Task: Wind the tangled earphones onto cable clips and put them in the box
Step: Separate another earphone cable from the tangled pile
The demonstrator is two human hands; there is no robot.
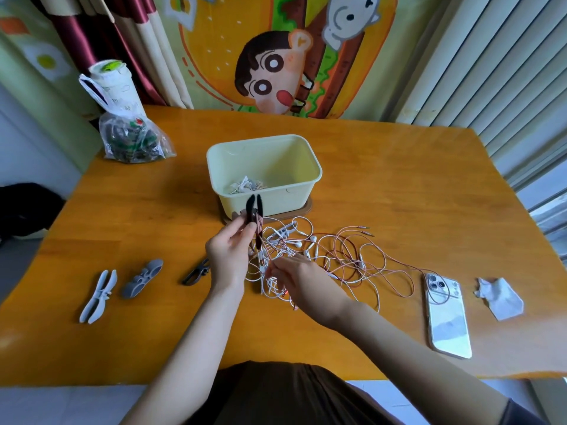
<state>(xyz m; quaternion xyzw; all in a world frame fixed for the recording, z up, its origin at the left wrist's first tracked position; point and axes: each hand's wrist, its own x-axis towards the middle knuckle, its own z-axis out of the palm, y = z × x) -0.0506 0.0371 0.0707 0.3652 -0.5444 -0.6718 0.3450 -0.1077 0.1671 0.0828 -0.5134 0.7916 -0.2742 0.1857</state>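
Observation:
My left hand point(228, 254) pinches a black cable clip point(254, 210) upright in front of the cream box point(306, 185), with reddish cable wound round its middle. My right hand point(302, 279) pinches a strand of the cable just below and to the right. A tangle of white and pink earphones point(325, 256) lies on the wooden table behind my right hand. One wound white earphone bundle point(247, 185) lies inside the box. Three spare clips lie at the left: a light grey clip point(98, 296), a dark grey clip point(142, 277) and a black clip point(196, 271).
A phone in a clear case point(446, 314) lies at the right with pink cable looped over it, a crumpled tissue point(500, 297) beyond it. A plastic bag with a cup point(129, 130) stands at the back left. The box sits on a brown lid point(306, 208).

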